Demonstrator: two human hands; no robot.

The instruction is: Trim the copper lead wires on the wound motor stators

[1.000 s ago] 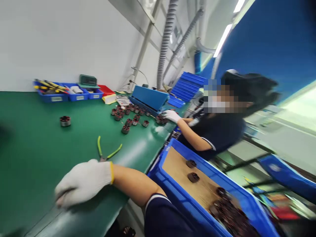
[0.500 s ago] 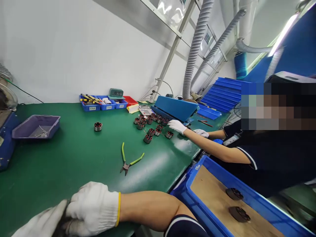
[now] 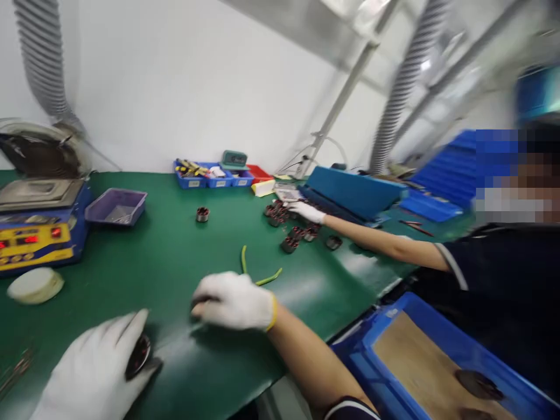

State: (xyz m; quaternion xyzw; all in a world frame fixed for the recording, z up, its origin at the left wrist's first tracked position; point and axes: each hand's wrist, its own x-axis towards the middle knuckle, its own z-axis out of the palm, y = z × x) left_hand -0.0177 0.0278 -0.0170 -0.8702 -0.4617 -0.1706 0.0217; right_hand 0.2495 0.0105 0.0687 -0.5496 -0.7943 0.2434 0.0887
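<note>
My left hand (image 3: 94,364), in a white glove, is closed around a motor stator (image 3: 139,356), a round dark part with reddish windings, tilted on its side. My right hand (image 3: 236,300), also gloved, hovers over the table to the right of it with fingers curled in. A dark spot and a bare fingertip show at its front; what it grips, if anything, I cannot make out. Just behind that hand lie green-handled cutting pliers (image 3: 265,279), their jaws hidden by the glove. Farther back a single stator (image 3: 202,214) stands on the green table (image 3: 170,262).
A purple tray (image 3: 116,207), a blue and yellow machine with red digits (image 3: 39,233) and a pale round pad (image 3: 35,285) are on the left. A co-worker's gloved hand (image 3: 306,211) reaches over several stators (image 3: 291,239). A lined blue crate (image 3: 409,350) sits at right.
My right hand has moved away from my left, rightward and up toward the pliers. The stator now shows in my left hand. The view has turned left, and the co-worker's hand has shifted over the stators.
</note>
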